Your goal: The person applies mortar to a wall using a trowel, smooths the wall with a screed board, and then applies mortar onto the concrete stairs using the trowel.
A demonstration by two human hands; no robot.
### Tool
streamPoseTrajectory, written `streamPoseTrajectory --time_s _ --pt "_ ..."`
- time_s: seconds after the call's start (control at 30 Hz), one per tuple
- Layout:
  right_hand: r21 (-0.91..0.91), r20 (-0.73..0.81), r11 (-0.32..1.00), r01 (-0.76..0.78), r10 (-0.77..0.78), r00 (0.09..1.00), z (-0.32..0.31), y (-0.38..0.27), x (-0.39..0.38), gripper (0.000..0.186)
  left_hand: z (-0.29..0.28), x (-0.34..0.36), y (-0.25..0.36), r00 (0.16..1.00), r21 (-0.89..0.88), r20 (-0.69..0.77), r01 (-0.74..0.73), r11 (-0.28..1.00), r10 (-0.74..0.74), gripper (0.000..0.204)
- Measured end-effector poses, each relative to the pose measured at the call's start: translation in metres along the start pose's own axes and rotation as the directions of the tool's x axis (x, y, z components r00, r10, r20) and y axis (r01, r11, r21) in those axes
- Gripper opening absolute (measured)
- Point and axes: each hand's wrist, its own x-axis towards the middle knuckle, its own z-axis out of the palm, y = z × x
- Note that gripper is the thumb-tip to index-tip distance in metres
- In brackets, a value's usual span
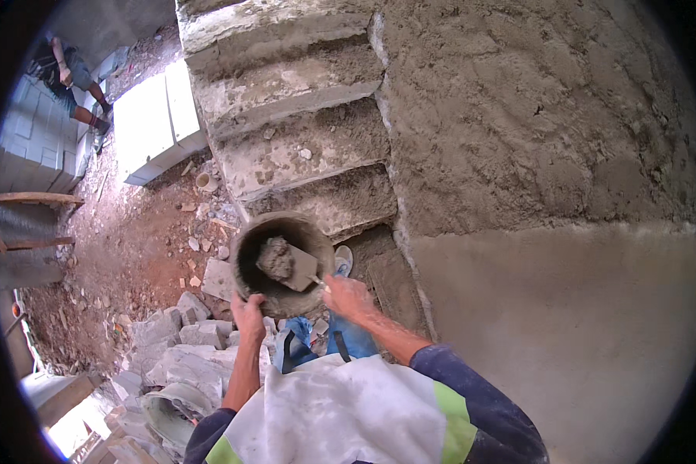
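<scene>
A dark round mortar bucket (305, 224) is held tilted in front of me, its mouth facing up toward the camera. My left hand (249, 315) grips the near left part of its rim. In my right hand (348, 296) is the handle of a trowel (305, 272), whose flat blade reaches into the bucket. A lump of grey wet mortar (276, 258) sits at the blade's far end; whether it all rests on the blade I cannot tell. The fingers of both hands are closed.
Concrete steps (309, 147) rise ahead, beside a wall with rough plaster (533, 116) above and a smooth band (549, 309) below. Broken blocks (201, 334) and another bucket (176, 414) lie at lower left. White blocks (151, 127) stand farther off; another person (73, 77) is at upper left.
</scene>
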Motion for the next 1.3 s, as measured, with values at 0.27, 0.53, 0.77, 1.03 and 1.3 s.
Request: streamPoseTrajectory --time_s 0.27,0.53,0.77,1.03,1.3 --pt "0.536 0.256 0.825 0.180 -0.362 0.896 -0.045 -0.057 0.026 0.030 -0.077 -0.006 -0.062 0.975 -0.397 -0.183 0.041 0.917 -0.123 0.043" --pt "0.456 -0.357 0.655 -0.603 0.755 0.550 -0.243 0.146 0.014 0.021 -0.053 -0.010 -0.018 0.876 -0.210 -0.476 -0.032 0.977 -0.073 0.047" --pt "0.015 -0.427 0.901 -0.434 0.398 0.812 -0.196 0.080 -0.100 0.025 -0.006 0.022 -0.020 0.987 0.110 -0.148 0.076 0.991 -0.059 0.045" --pt "-0.599 -0.030 0.798 -0.064 0.058 0.998 -0.017 0.031 -0.011 0.020 0.089 -0.030 0.003 0.932 0.476 0.306 -0.328 0.816 0.196 0.057" --pt "-0.006 0.122 0.988 -0.151 0.151 0.981 0.011 0.003 -0.049 0.034 0.043 -0.029 0.020 0.859 0.235 0.388 -0.443 0.865 0.335 0.061"
